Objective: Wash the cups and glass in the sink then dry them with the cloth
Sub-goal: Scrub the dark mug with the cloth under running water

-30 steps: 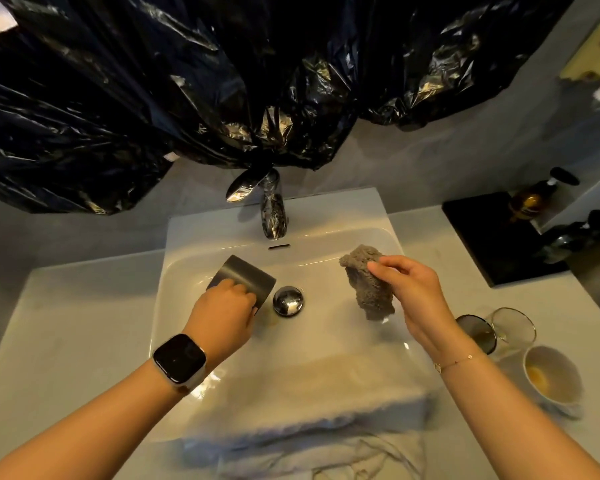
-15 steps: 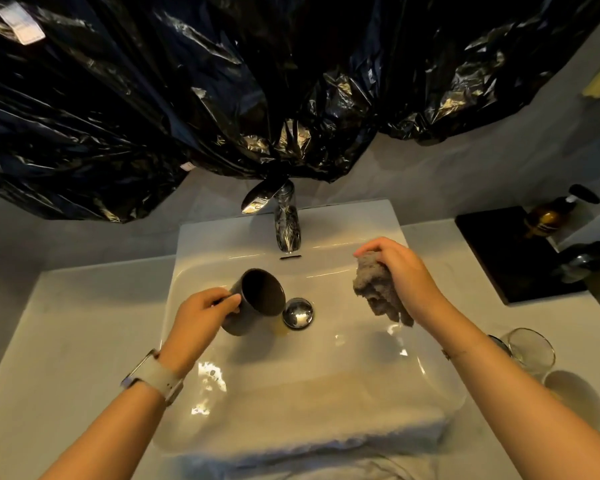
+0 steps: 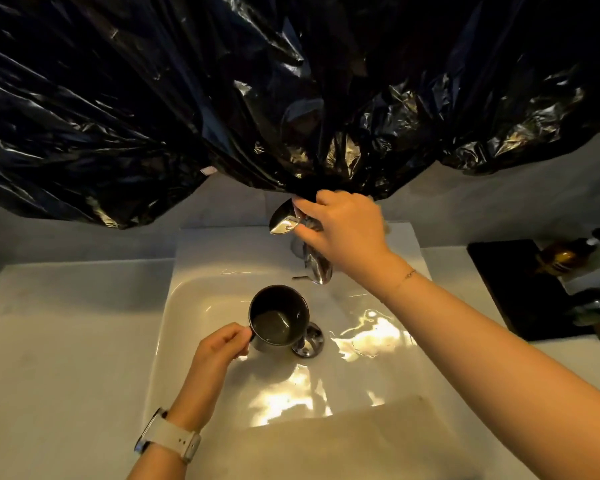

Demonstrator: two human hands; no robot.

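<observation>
Head view: left grip [image 3: 220, 348] curled round dark cup [image 3: 278, 318] handle over sink [image 3: 201, 306]; right grip [image 3: 343, 230] clasps tap lever [image 3: 283, 220].

Left wrist: a smartwatch [image 3: 168, 435] on a pale, off-white strap, its case seen edge-on at the outer side.
Strap detail: a row of small adjustment holes and a pin fastening showing.
Right wrist: a thin, fine-chain bracelet [image 3: 404, 278] with one tiny charm.
Sleeves: both forearms bare to the frame edge.
Left hand [image 3: 219, 351]: no rings visible.
Right hand [image 3: 347, 230]: no rings visible.
</observation>
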